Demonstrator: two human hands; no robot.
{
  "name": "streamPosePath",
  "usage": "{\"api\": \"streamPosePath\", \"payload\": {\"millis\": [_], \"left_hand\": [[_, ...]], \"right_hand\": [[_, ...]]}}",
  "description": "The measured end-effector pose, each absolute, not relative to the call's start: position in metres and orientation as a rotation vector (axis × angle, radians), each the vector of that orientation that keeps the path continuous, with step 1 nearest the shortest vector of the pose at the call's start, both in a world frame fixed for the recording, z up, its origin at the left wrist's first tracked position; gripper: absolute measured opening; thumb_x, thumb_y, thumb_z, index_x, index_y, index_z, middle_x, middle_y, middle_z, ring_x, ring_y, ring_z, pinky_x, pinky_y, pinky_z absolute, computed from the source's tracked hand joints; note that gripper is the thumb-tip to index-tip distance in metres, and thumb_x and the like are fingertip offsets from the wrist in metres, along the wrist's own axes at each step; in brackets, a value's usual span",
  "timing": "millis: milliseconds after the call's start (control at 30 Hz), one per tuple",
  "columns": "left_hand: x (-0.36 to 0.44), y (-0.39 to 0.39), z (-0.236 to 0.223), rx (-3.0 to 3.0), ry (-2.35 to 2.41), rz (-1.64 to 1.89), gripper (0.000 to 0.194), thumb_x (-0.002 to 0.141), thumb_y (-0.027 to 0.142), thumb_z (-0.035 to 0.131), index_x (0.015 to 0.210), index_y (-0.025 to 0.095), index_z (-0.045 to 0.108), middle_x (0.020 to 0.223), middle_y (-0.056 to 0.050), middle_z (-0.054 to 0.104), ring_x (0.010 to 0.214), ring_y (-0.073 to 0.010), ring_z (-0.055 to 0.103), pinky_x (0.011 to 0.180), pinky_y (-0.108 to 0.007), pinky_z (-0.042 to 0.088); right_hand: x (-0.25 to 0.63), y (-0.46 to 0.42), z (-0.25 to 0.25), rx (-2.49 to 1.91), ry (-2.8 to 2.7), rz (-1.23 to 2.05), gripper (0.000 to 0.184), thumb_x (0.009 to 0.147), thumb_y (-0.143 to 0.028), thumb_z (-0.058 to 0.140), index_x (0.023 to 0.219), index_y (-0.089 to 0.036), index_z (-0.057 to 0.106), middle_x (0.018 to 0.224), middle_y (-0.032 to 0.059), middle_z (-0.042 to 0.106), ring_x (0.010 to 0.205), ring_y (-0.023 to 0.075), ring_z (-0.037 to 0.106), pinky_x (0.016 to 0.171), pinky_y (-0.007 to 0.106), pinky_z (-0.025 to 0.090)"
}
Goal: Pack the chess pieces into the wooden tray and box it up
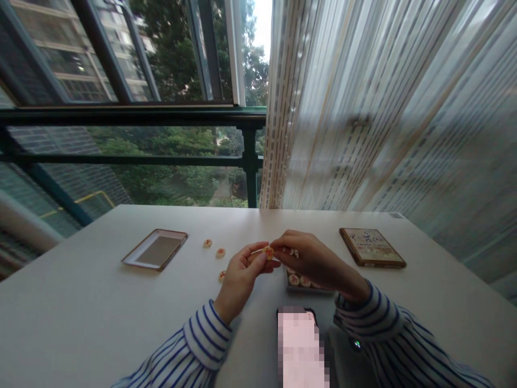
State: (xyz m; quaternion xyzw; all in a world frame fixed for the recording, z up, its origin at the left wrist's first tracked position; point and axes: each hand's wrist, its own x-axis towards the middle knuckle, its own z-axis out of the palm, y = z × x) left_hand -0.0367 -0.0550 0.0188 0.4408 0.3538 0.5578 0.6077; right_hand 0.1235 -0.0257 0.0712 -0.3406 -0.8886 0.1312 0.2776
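My left hand is closed, pinching a round xiangqi piece with a red character. The fingertips of my right hand are closed at the right edge of the same piece. Small whitish bits show against my right hand; what they are I cannot make out. Below my right hand stands a box holding several xiangqi pieces, partly hidden by that hand. Left of my hands lie loose pieces: one farther back, another nearer, and a third partly behind my left hand.
A shallow box lid lies on the white table at the left. On the right sits a flat printed case. A phone is near the front edge. Behind the table are a railing and a curtain.
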Motion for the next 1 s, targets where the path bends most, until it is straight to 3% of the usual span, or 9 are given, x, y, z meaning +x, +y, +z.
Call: {"api": "streamPosePath", "payload": {"millis": [433,733,1000], "left_hand": [[-0.029,-0.035,0.05,1.234,0.896,1.17,0.029,0.075,0.031,0.06,0.096,0.012,0.057,0.083,-0.007,0.067,0.076,-0.0137,0.062,0.067,-0.022,0.046],[-0.025,-0.025,0.059,1.123,0.834,1.112,0.03,0.072,0.029,0.064,0.097,0.011,0.064,0.092,-0.009,0.067,0.08,-0.0142,0.062,0.077,-0.026,0.049],[-0.024,-0.023,0.054,1.095,0.851,1.123,0.029,0.071,0.029,0.065,0.095,0.012,0.066,0.089,-0.009,0.068,0.077,-0.0146,0.063,0.075,-0.028,0.05]], "right_hand": [[0.141,-0.02,0.083,-0.884,-2.298,0.299,0.018,0.082,-0.02,0.05,0.093,-0.017,0.065,0.081,0.0037,0.062,0.072,0.0111,0.055,0.07,0.025,0.043],[0.147,-0.016,0.084,-0.935,-2.31,0.17,0.02,0.082,-0.021,0.051,0.097,-0.019,0.064,0.086,0.0039,0.063,0.077,0.0127,0.056,0.073,0.027,0.043],[0.146,-0.014,0.081,-0.968,-2.335,0.139,0.02,0.082,-0.024,0.051,0.097,-0.019,0.063,0.084,0.0041,0.063,0.077,0.0135,0.056,0.073,0.027,0.043]]}}
